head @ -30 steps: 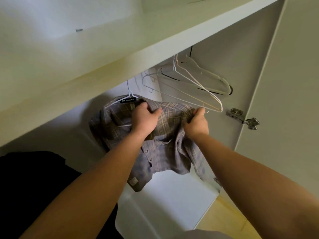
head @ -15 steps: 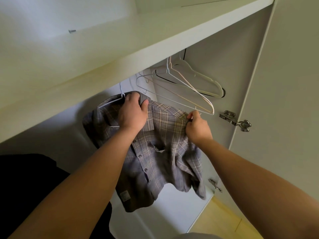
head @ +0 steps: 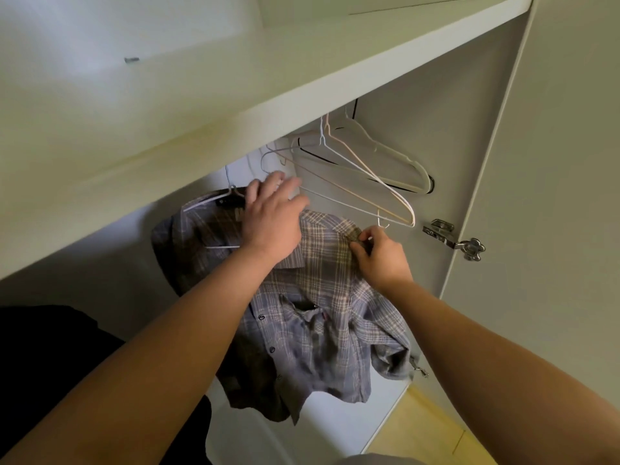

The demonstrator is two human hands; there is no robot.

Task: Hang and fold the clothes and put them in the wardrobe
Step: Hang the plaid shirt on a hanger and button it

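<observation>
A grey and beige plaid shirt (head: 312, 313) hangs on a white wire hanger (head: 214, 201) inside the wardrobe, under the shelf. Its front is open and its lower part droops crumpled. My left hand (head: 273, 214) lies over the collar area with its fingers stretched out and somewhat blurred. My right hand (head: 379, 255) pinches the shirt's right shoulder seam between thumb and fingertips. The rail itself is hidden by the shelf.
Several empty hangers (head: 362, 169) hang to the right of the shirt, close to my hands. A white shelf (head: 235, 105) runs overhead. The open wardrobe door (head: 553, 196) with a metal hinge (head: 453, 239) stands at the right. A dark garment (head: 50, 357) hangs lower left.
My left hand has let go of the collar and spread its fingers, moving up and right. My right hand has stayed at the shoulder. The shirt hangs lower and more unfolded.
</observation>
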